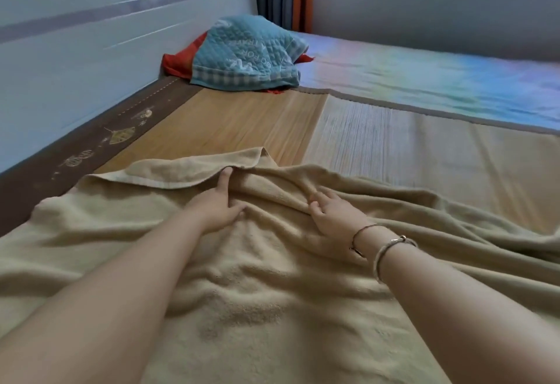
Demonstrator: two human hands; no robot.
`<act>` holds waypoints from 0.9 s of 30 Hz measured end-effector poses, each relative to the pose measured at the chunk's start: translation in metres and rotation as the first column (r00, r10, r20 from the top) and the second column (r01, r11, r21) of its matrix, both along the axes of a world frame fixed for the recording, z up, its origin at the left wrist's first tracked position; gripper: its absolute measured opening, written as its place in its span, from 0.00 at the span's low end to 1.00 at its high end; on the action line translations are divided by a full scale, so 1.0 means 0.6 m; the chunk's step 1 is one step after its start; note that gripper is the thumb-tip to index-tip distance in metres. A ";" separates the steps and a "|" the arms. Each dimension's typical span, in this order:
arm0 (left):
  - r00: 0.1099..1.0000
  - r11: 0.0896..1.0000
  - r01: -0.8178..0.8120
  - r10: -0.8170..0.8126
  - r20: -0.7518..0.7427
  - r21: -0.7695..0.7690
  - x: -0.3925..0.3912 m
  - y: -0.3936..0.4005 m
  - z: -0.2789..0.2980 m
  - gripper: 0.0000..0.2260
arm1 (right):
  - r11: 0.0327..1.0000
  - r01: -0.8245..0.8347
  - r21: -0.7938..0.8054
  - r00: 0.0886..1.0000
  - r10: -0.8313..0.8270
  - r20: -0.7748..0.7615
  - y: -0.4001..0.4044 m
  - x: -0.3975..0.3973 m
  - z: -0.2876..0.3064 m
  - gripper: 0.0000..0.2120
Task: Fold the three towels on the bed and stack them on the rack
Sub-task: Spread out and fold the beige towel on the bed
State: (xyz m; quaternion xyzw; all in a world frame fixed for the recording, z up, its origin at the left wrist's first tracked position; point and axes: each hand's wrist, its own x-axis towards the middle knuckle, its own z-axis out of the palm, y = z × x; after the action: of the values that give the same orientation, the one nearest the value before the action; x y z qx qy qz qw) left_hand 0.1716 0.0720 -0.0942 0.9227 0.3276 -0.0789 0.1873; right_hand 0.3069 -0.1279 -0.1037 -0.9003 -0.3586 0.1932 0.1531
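- Beige towel fills the near part of the bed, rumpled, lying over the bamboo mat; its far-left edge is turned back on itself in a flap.
- Far left, the mat's brown border with leaf prints runs along the pale headboard.
- Left hand lies palm down on the beige towel, fingers stretched out and released, the longest tip touching the underside of the turned-back flap.
- Behind, near the headboard, a blue quilted towel sits heaped on top of a red towel, well apart from both hands.
- Right hand rests on a ridge of the beige towel, fingers loosely curled against the fold; whether they pinch cloth I cannot tell. Two bracelets ring the wrist.
- Far right, a pale blue sheet covers the bed beyond the mat.
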 end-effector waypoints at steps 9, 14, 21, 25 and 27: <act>0.978 0.995 0.040 -0.019 0.210 -0.093 0.059 0.058 0.067 0.39 | 0.962 0.241 0.128 0.947 -0.262 0.183 0.069 0.047 0.071 0.12; 0.994 0.999 0.029 -0.026 0.110 -0.022 0.118 0.090 0.054 0.10 | 0.938 0.343 0.055 0.930 -0.348 0.122 0.098 0.088 0.049 0.13; 0.929 0.999 -0.043 0.036 0.369 0.010 0.184 0.133 0.037 0.04 | 0.973 0.229 -0.022 0.973 -0.230 -0.038 0.121 0.137 0.022 0.15; 0.834 0.994 -0.100 0.102 0.543 -0.032 0.202 0.182 0.075 0.05 | 0.987 0.071 -0.148 0.925 -0.120 -0.361 0.148 0.160 0.037 0.18; 0.806 0.989 -0.141 0.140 0.575 -0.044 0.211 0.212 0.096 0.04 | 0.974 -0.014 -0.226 0.914 -0.079 -0.397 0.169 0.174 0.047 0.13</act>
State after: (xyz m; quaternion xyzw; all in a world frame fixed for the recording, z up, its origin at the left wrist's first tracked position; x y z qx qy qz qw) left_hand 0.2982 0.1989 -0.0369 0.8765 0.3229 0.2180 0.2827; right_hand 0.4115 -0.0265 -0.0757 -0.8584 -0.2801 0.4112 0.1246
